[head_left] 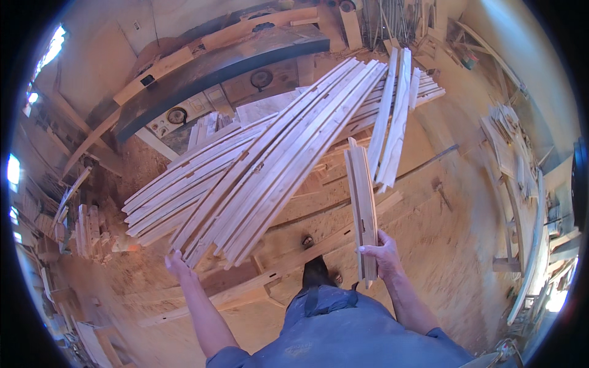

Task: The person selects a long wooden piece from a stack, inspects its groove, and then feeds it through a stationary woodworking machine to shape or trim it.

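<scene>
My right hand (384, 253) is closed around the lower part of a short bundle of grooved wooden pieces (361, 202), with the thumb across the front. Small dark slots are cut in their edge. On the left, my left hand (178, 266) is at the near end of a long wooden strip (215, 208), its fingers curled at the tip and partly hidden. That strip lies on a large fanned stack of pale milled strips (184, 193) slanting away to the upper right. Two loose strips (396, 122) lie at the stack's right side, overhanging its edge.
Behind the stack stands a long dark-edged machine bench (245, 61) with round dials. Scrap timber (512, 153) leans along the right wall, and short offcuts (92, 230) stand at the left. A long slotted beam (288, 267) lies low before me on the dusty floor (442, 257).
</scene>
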{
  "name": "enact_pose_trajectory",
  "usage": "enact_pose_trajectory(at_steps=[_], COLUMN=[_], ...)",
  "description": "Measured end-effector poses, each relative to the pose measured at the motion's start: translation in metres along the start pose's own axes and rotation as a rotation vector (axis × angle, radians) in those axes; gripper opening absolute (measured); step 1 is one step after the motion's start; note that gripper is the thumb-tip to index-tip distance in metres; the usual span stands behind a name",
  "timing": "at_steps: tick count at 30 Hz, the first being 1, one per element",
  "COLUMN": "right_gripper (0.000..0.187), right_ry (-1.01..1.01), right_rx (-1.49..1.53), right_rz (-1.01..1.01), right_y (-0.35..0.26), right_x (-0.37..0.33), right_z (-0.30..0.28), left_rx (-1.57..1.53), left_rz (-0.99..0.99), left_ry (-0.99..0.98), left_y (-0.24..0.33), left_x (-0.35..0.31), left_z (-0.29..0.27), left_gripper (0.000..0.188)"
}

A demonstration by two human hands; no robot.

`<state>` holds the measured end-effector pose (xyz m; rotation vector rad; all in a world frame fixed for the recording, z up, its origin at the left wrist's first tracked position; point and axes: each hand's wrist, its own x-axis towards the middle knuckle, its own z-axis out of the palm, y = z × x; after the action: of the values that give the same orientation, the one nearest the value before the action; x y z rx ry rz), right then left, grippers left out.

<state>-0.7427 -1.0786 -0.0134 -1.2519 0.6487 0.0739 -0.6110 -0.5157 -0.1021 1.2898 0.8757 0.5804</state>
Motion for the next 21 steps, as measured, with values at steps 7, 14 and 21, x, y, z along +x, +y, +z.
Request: enact_pose_trajectory(at_steps=[7,14,21], right_gripper=[0.062,0.075,0.092], right_ry=[-0.158,-0.455,-0.735], right_rx=[-0.304,-0.517,-0.474], right_rz=[-0.087,-0.160,-0.259], right_y=[-0.045,-0.056,-0.067], right_x=[0.070,0.107,0.120], right_z=[0.066,0.141,0.130], left_rx=[0.266,-0.023,-0.203], left_rz=[0.497,-0.286,-0.461], left_ry=[0.063,-0.922,-0.924], left_y=[0.057,0.054,0.059], left_x=[-0.119,-0.218,-0.216], left_z=[0.102,0.243,0.266], left_gripper=[0.038,0.067,0.060])
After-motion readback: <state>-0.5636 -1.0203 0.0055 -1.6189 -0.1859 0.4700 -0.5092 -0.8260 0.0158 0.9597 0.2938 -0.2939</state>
